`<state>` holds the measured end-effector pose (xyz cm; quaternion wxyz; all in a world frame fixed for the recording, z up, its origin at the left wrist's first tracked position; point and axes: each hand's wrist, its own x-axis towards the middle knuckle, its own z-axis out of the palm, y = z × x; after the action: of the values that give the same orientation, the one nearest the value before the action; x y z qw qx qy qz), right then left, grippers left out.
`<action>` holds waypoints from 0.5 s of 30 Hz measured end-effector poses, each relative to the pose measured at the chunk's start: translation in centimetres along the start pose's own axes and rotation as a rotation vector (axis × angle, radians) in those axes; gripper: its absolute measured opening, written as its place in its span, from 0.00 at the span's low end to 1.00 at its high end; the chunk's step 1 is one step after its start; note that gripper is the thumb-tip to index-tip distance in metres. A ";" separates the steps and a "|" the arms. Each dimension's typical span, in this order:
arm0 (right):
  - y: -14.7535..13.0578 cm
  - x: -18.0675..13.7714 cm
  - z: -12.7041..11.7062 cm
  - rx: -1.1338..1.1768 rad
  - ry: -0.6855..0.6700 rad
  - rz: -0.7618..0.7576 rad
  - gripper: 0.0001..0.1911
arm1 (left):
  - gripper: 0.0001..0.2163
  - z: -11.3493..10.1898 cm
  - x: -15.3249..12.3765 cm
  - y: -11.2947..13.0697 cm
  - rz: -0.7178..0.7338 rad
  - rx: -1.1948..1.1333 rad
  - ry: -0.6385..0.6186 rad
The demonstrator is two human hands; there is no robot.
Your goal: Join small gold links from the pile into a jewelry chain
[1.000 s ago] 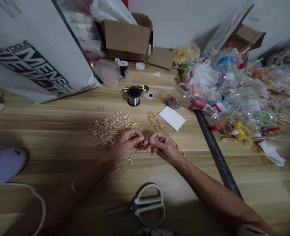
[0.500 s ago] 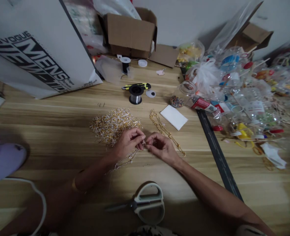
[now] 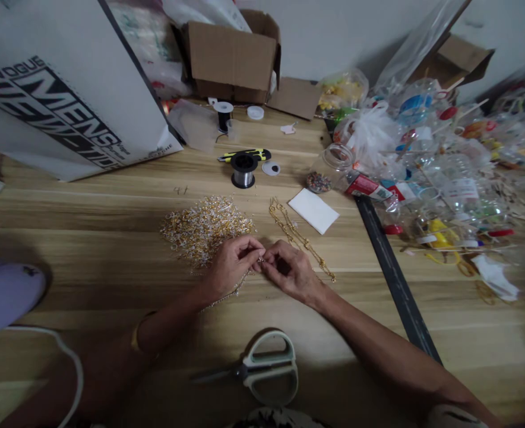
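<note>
My left hand [image 3: 236, 264] pinches one end of a thin silver-coloured chain [image 3: 234, 291], which trails down to the table beneath the wrist. Fingertip to fingertip with it, my right hand [image 3: 291, 270] is closed in a pinch at the same small shiny piece; the fingers hide most of that piece. Just beyond my left hand lies a heap of small gold and silver jewellery pieces [image 3: 204, 229]. A gold chain [image 3: 304, 242] stretches along the table beyond my right hand.
Scissors [image 3: 271, 368] lie near the front edge. Behind the heap are a wire spool [image 3: 243, 172], a yellow-black cutter [image 3: 258, 154] and a white paper [image 3: 313, 210]. A jar of beads [image 3: 319, 181] and plastic bottles [image 3: 458, 178] crowd the right. A printed box [image 3: 75, 107] stands left.
My fingertips have come closer together at the small piece. Less of the silver chain shows below my left hand. The whole view has shifted slightly.
</note>
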<state>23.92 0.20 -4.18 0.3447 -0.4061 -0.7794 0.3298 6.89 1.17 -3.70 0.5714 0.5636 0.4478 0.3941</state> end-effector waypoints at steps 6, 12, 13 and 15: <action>0.1 -0.2 0.0 -0.039 -0.015 -0.045 0.03 | 0.06 0.0 0.1 -0.3 -0.014 0.022 -0.001; 0.0 0.0 -0.1 0.040 0.009 0.040 0.03 | 0.07 0.0 0.3 0.1 -0.053 -0.023 0.034; 0.0 0.1 -0.1 0.076 0.017 0.074 0.03 | 0.07 0.0 0.3 0.2 -0.066 -0.040 0.043; 0.1 0.1 0.0 0.159 0.027 0.152 0.04 | 0.08 0.0 0.4 0.5 -0.087 -0.071 0.053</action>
<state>23.92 0.36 -4.26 0.3604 -0.4398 -0.7129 0.4104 6.98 1.55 -3.26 0.5955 0.5123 0.4724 0.3996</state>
